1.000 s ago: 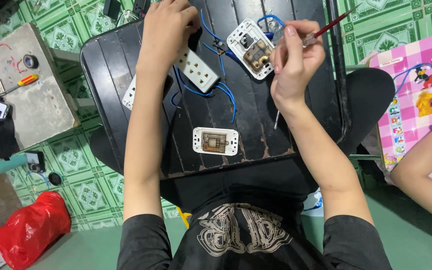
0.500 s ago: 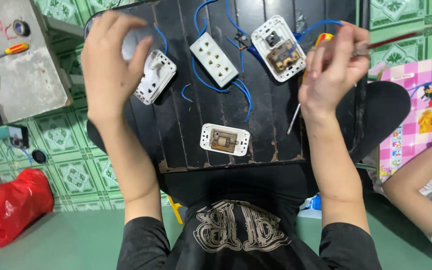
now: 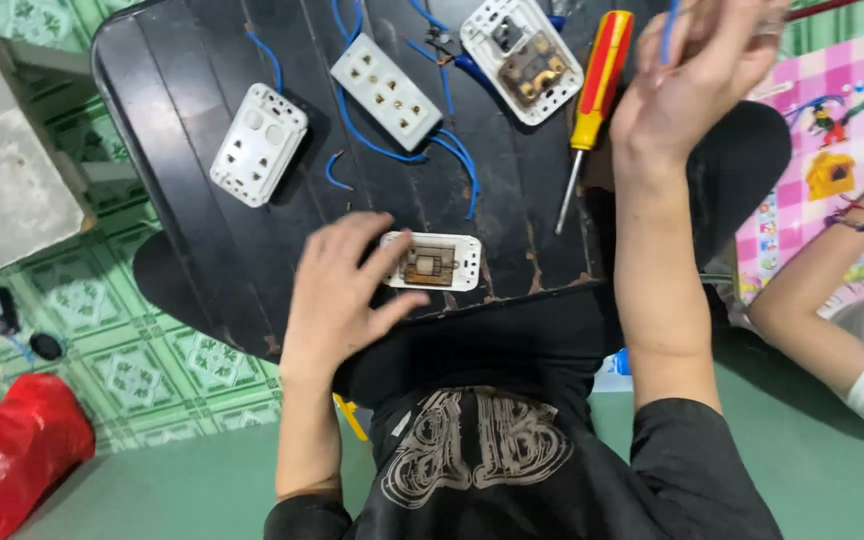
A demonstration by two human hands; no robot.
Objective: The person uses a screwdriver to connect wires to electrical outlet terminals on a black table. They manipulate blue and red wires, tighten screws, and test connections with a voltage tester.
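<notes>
My left hand (image 3: 347,285) rests on the near edge of the black slatted table (image 3: 202,240), fingers spread, fingertips touching the left end of a small white switch module (image 3: 432,262) with a brown inside. My right hand (image 3: 697,70) is raised at the upper right and pinches a thin blue wire (image 3: 668,25). A red-and-yellow screwdriver (image 3: 592,105) lies just left of it. Further back lie a white socket plate (image 3: 259,144), a white multi-hole socket (image 3: 386,91) and an opened white socket back (image 3: 522,58), joined by blue wires (image 3: 452,160).
Another person's arm (image 3: 832,270) with a bracelet reaches in at the right over a pink patterned mat (image 3: 832,150). A grey concrete block (image 3: 2,200) stands at the left, a red plastic bag (image 3: 12,460) on the green tiled floor below it.
My left hand came down from the far left of the table to the small switch module at the near edge. My right hand let the screwdriver lie and lifted, holding blue wire.
</notes>
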